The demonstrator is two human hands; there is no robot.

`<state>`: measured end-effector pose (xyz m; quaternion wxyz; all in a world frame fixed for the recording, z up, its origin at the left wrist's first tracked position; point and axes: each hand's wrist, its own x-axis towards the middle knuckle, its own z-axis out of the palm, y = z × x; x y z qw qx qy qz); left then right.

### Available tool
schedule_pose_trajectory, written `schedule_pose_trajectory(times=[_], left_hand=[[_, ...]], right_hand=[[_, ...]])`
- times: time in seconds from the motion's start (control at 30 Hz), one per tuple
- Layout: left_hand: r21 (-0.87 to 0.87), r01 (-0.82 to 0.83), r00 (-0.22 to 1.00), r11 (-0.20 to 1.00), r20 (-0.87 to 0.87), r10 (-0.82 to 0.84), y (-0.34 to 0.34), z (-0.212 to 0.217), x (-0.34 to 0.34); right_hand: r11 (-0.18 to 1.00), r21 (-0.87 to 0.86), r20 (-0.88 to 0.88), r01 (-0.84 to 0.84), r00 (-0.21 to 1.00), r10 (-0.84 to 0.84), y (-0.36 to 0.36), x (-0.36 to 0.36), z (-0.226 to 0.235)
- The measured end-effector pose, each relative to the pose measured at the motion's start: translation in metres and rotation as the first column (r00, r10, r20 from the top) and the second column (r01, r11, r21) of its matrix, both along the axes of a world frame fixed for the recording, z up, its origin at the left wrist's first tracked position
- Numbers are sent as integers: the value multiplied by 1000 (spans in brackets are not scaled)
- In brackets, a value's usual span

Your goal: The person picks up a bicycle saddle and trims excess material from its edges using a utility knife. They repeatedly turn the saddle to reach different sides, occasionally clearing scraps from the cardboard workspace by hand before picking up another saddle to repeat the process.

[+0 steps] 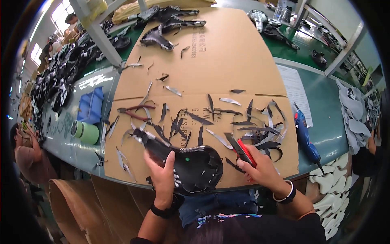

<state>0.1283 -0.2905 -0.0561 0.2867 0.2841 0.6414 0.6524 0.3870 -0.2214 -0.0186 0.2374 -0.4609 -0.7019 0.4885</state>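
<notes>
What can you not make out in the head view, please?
Head view:
Left hand: most fingers, hidden behind the black piece.
Black piece: its underside, turned away.
Red-and-black cutter: part of its handle, covered by the right hand.
Co-worker at far right: partly cut off by the picture's dark edge.

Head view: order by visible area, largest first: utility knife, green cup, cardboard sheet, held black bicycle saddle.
1. Cardboard sheet
2. Black bicycle saddle
3. Green cup
4. Utility knife, its handle partly covered
</notes>
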Motion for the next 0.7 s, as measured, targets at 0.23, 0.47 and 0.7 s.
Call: schedule_pose_trajectory(times=[0.23, 0.47, 0.7], left_hand=[[-315, 426, 413, 848, -766, -492, 32, 47, -7], [-480, 552, 229, 681, -698, -678, 45, 31, -4], [-479, 524, 274, 704, -688, -672, 40, 27, 1]], right_hand=[[749, 517, 429, -415, 882, 193, 11, 6, 12], [686, 348, 668, -639, 682, 297, 11, -2, 13], [879, 250, 540, -405, 812, 221, -43, -3, -6]])
